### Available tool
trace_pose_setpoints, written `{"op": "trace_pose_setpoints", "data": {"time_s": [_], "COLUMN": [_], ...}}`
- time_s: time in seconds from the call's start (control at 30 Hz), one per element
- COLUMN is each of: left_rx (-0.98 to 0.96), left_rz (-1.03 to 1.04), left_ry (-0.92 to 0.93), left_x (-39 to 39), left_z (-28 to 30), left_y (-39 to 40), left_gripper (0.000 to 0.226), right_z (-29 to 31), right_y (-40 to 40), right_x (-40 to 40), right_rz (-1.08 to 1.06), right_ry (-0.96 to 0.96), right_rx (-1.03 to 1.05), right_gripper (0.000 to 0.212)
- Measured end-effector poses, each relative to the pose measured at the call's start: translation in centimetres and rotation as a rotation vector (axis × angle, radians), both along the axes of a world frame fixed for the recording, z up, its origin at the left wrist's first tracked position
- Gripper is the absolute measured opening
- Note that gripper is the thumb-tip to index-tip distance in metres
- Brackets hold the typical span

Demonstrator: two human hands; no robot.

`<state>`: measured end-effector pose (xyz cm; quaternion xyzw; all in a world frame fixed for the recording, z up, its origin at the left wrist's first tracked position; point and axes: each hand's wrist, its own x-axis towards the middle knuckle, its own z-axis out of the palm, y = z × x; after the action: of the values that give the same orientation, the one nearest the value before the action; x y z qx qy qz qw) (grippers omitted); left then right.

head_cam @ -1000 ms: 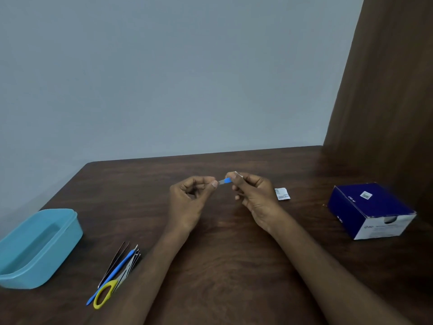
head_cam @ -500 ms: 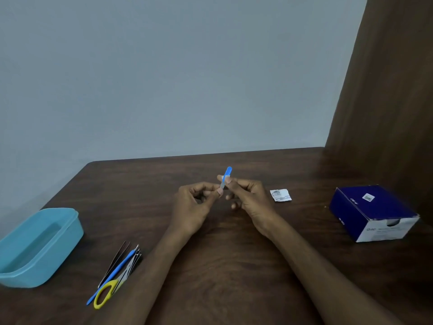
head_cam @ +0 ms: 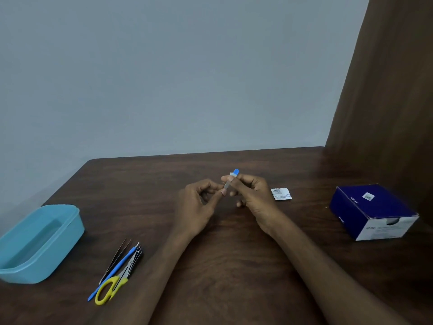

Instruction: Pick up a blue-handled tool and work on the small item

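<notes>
Above the middle of the dark wooden table [head_cam: 234, 266], my right hand [head_cam: 251, 195] pinches a small thin tool with a blue end [head_cam: 232, 178], held nearly upright with the blue tip on top. My left hand [head_cam: 199, 202] is just to its left, fingers curled, its thumb and fingertip touching the tool's lower metal end. Both hands hover slightly off the table surface.
A small torn white packet [head_cam: 281, 194] lies right of my hands. A dark blue cardboard box [head_cam: 372, 211] sits at the far right. A light blue plastic tub [head_cam: 37, 242] stands at the left; yellow-handled scissors [head_cam: 110, 289], tweezers and a blue-handled tool [head_cam: 117, 270] lie beside it.
The small tool turned from lying sideways between my hands to standing upright in my right hand's pinch, blue tip up. Both hands stayed close together over the table's middle.
</notes>
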<state>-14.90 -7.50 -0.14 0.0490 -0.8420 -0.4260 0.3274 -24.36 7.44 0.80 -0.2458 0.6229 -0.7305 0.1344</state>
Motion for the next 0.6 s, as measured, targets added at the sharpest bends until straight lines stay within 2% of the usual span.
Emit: {"op": "trace_pose_setpoints", "data": {"time_s": [0.13, 0.27, 0.3, 0.43, 0.6], "left_rx": [-0.23, -0.345, -0.365, -0.428, -0.586], "left_rz": [0.201, 0.249, 0.26, 0.326, 0.3], "left_ry": [-0.015, -0.014, -0.017, -0.047, -0.059], "left_x": [0.2, 0.7, 0.7, 0.8, 0.8], "left_z": [0.1, 0.5, 0.6, 0.6, 0.5], "left_y": [0.2, 0.4, 0.5, 0.6, 0.6], "left_gripper": [0.01, 0.008, 0.007, 0.01, 0.012], "right_z": [-0.1, -0.2, -0.3, -1.1, -1.7], "right_y": [-0.2, -0.3, -0.1, 1.1, 1.1], "right_x": [-0.2, -0.6, -0.8, -2.0, -1.7], "right_rz": [-0.07, -0.121, -0.15, -0.309, -0.232], "right_ry": [0.006, -0.054, -0.017, 0.486, 0.851], "right_rx": [-0.036, -0.111, -0.084, 0.194, 0.446], "right_gripper": [0.022, 0.027, 0.027, 0.023, 0.022]}}
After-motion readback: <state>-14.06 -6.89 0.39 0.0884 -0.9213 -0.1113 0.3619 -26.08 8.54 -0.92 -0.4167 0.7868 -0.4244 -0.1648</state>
